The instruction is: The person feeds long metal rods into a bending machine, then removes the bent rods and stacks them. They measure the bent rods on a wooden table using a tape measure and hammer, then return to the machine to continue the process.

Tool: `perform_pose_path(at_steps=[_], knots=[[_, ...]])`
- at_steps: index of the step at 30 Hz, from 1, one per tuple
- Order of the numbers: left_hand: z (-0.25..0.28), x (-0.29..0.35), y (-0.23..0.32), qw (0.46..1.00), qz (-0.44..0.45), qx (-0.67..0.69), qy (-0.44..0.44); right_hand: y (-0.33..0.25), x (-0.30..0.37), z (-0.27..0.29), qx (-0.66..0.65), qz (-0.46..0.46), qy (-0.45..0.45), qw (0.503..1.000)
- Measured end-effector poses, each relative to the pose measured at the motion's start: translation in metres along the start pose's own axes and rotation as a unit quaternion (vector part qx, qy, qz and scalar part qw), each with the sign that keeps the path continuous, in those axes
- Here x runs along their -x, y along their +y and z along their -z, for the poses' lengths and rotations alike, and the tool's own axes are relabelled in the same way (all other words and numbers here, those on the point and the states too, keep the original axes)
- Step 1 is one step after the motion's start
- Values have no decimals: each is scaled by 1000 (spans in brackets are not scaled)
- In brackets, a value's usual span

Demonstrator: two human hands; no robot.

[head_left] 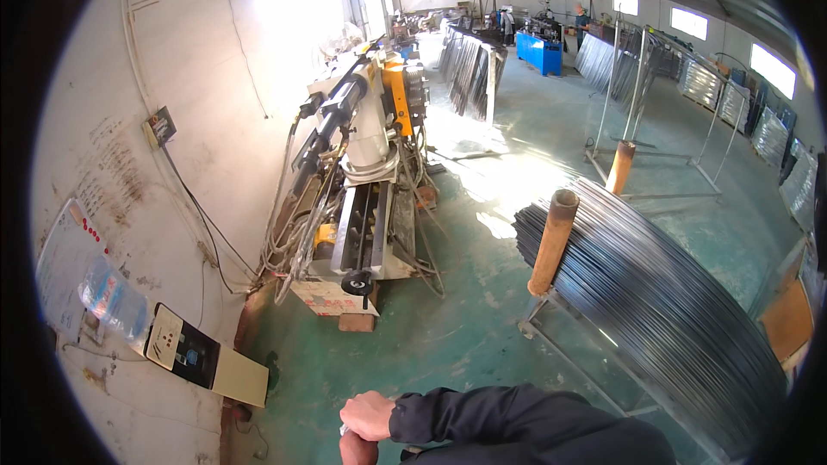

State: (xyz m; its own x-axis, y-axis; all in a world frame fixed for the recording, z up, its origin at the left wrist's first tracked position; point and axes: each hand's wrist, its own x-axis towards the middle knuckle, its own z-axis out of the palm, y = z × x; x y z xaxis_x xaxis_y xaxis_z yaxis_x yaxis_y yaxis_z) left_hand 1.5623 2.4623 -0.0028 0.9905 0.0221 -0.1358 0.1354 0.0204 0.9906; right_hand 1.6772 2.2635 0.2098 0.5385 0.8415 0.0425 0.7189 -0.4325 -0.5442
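Low in the head view, my right hand (369, 414) reaches in from a dark sleeve (482, 413) with its fingers curled closed. Directly beneath it, my left hand (357, 449) is partly cut off by the lower edge and also looks closed. The two hands meet in front of my body. A small pale bit (343, 429) shows at their left side, between them; what it belongs to is too small to make out.
Ahead stands a machine (366, 138) with hoses and a long bed. At right, a bundle of dark metal rods (663, 293) rests on a rack behind rusty upright tubes (554, 241). A control cabinet (183, 349) is at the left wall. People work far off near a blue machine (540, 53).
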Motion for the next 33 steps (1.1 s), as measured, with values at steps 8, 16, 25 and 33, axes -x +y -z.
perform_pose_path(at_steps=[8,16,25,33], knots=[[23,-60,-21,992,-35,38,-118,6,-31,-9,-244,-148,-41,957],[34,-54,34,929,101,346,-81,-44,-41,-41,-148,-40,36,987],[72,-47,145,873,103,474,-50,-33,-65,-59,-120,-3,187,975],[36,-62,237,901,-64,429,1,-41,-65,-46,-18,-24,108,994]])
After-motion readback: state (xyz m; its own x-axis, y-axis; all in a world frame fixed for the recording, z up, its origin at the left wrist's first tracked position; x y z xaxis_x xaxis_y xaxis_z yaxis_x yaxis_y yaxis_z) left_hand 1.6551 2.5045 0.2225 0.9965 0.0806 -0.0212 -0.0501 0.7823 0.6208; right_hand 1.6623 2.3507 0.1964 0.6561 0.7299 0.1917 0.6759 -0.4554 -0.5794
